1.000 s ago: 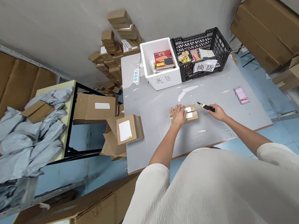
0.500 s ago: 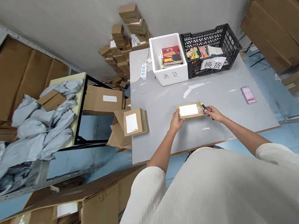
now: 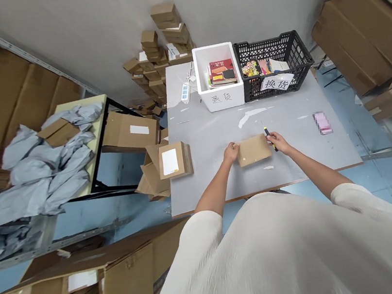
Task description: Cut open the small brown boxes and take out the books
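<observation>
Presently, left hand: my grip is closed on the left end of the small carton.
Right hand: my grip is closed around the utility knife, just beside the small carton.
Small carton: between both hands, plain side showing, over the worktop.
Far side: the white bin and black crate, side by side.

Small box, right of center, shows plain face, white label hidden. Left hand grips left end, off top.
</observation>
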A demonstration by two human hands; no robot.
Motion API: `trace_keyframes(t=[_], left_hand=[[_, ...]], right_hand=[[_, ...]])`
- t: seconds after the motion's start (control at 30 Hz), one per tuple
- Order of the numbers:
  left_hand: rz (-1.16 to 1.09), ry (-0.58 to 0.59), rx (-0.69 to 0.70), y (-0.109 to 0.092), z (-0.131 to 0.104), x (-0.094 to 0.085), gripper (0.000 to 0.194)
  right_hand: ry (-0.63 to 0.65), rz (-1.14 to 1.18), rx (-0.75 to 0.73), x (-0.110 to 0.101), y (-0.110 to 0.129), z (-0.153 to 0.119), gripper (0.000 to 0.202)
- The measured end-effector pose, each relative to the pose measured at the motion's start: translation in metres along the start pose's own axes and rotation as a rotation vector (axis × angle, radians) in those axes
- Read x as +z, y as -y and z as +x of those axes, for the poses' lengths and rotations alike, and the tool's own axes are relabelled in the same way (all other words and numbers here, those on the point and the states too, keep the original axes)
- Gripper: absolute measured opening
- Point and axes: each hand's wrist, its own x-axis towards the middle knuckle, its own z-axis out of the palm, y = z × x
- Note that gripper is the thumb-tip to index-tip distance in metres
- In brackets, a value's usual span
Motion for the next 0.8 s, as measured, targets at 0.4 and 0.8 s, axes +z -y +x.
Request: trace_keyframes(t=[0.4,0.8], left_hand=[[-0.272,0.202,0.04,0.03,-0.024,0.02,0.1],[-0.222,0.257,-0.031,0.026,-0.017,-0.012,0.106]], right_hand=[[0.023,-0.262,0.135,-0.014,-0.017,-0.019,0.044],[-0.016,-0.091,0.164,-0.022,0.001,-0.018,0.046]])
